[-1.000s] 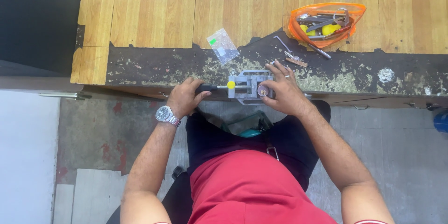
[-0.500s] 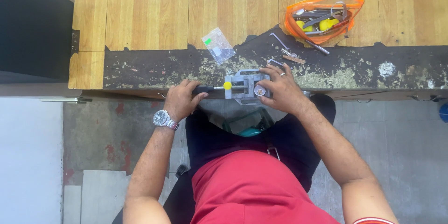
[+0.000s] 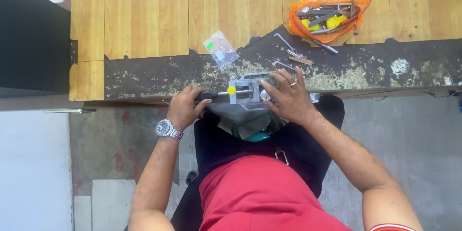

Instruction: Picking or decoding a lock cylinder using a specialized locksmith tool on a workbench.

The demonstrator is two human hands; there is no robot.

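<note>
At the near edge of the worn workbench (image 3: 144,74), a small grey metal vise (image 3: 248,91) sits clamped where the dark, flaking strip of the top ends. The left hand (image 3: 185,108), with a wristwatch (image 3: 168,129) on its wrist, is closed around the dark handle (image 3: 207,95) that sticks out from the left side of the vise, next to a yellow knob (image 3: 232,90) on the screw. The right hand (image 3: 288,98) lies over the right side of the vise with its fingers spread and bent down onto the metal, a ring on one finger; whether it grips anything under the palm cannot be told. Beyond the vise, further onto the bench, lies a small clear plastic bag (image 3: 220,49), and to the right of that a few hex keys (image 3: 284,42) and small metal bits. Further right and back from the vise, an orange pouch (image 3: 332,14) holds tools with yellow handles.
</note>
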